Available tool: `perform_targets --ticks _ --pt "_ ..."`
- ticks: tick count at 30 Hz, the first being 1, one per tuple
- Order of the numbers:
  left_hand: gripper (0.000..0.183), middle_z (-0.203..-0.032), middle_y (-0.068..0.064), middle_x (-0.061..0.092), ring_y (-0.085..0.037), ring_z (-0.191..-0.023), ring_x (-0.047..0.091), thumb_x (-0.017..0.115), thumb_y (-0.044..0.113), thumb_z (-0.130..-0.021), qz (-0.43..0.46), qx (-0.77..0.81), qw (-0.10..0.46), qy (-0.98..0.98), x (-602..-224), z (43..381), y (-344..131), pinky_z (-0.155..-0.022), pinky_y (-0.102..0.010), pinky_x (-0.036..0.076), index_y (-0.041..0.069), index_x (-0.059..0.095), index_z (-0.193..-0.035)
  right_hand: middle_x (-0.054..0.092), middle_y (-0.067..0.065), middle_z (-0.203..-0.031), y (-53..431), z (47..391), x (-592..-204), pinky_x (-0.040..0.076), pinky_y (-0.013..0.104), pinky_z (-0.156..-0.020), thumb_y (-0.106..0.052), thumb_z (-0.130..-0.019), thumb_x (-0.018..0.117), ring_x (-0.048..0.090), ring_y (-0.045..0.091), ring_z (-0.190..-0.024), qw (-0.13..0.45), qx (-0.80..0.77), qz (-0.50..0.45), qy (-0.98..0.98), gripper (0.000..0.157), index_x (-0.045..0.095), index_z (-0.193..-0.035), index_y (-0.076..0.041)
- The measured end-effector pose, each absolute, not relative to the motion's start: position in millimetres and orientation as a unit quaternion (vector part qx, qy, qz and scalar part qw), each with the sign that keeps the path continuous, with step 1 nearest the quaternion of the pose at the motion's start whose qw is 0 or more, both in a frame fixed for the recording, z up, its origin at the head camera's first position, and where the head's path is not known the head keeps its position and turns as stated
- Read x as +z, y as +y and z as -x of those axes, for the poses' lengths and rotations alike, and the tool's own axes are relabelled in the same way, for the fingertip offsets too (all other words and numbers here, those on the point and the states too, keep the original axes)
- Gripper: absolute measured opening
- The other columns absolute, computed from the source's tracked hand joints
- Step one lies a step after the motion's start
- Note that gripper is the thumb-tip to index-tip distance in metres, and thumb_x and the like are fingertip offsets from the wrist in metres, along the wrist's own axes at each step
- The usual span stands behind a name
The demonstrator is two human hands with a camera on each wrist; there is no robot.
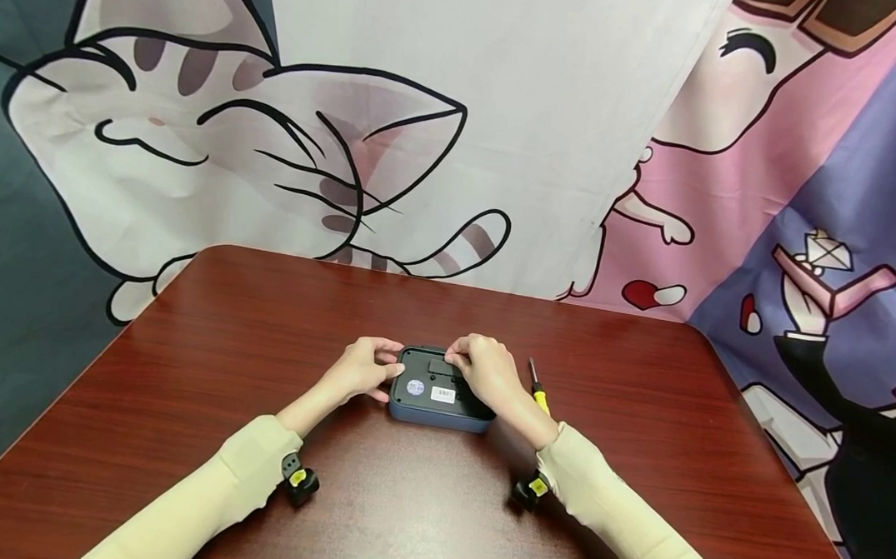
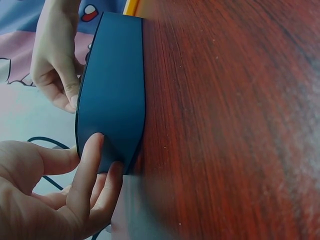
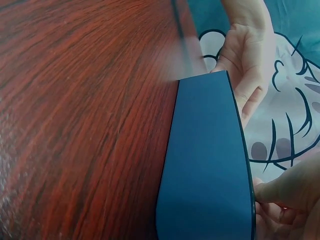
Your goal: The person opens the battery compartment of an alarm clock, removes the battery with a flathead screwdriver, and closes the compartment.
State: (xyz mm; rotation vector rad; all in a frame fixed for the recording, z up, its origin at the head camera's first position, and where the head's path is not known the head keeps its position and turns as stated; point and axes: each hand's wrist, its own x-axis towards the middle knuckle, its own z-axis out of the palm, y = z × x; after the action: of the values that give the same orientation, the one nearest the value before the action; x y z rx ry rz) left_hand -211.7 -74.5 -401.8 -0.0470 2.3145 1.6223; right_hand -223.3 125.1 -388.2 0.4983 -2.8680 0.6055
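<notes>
A blue box-shaped device lies on the table with its black underside up. That underside carries a round sticker, a white barcode label and a rectangular battery cover. My left hand holds the device's left end, thumb at the top edge and fingers against the side wall. From the right, my right hand reaches over the device, its curled fingertips pinching at the edge of the battery cover. The right wrist view shows the right thumb right at the underside's rim.
A screwdriver with a yellow and black handle lies just right of the device, partly behind the right wrist. The brown wooden table extends around both arms. Cartoon-printed cloths hang behind the table's far edge.
</notes>
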Motion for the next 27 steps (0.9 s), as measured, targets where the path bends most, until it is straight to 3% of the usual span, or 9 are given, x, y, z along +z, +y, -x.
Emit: perform_targets --ticks 15,27 --pt "0.040 -0.115 -0.020 0.058 -0.017 -0.074 0.065 0.061 0.006 -0.085 0.011 0.564 0.161 0.810 -400 212 -74 -0.053 -0.032 0.059 0.005 0.052 -0.123 0.065 -0.009 -0.077 127 220 -383 0.052 0.035 -0.057 -0.028 -0.081 0.066 0.060 0.013 -0.080 0.136 0.172 -0.173 -0.960 0.007 0.067 -0.075 -0.025" --pt "0.039 -0.114 -0.019 0.058 -0.017 -0.076 0.065 0.060 0.006 -0.085 0.010 0.566 0.163 0.808 -400 212 -75 -0.054 -0.033 0.059 0.005 0.052 -0.123 0.065 -0.011 -0.075 136 218 -384 0.048 0.031 -0.051 -0.027 -0.082 0.066 0.058 0.011 -0.070 0.138 0.172 -0.185 -0.958 0.006 0.066 -0.076 -0.026"
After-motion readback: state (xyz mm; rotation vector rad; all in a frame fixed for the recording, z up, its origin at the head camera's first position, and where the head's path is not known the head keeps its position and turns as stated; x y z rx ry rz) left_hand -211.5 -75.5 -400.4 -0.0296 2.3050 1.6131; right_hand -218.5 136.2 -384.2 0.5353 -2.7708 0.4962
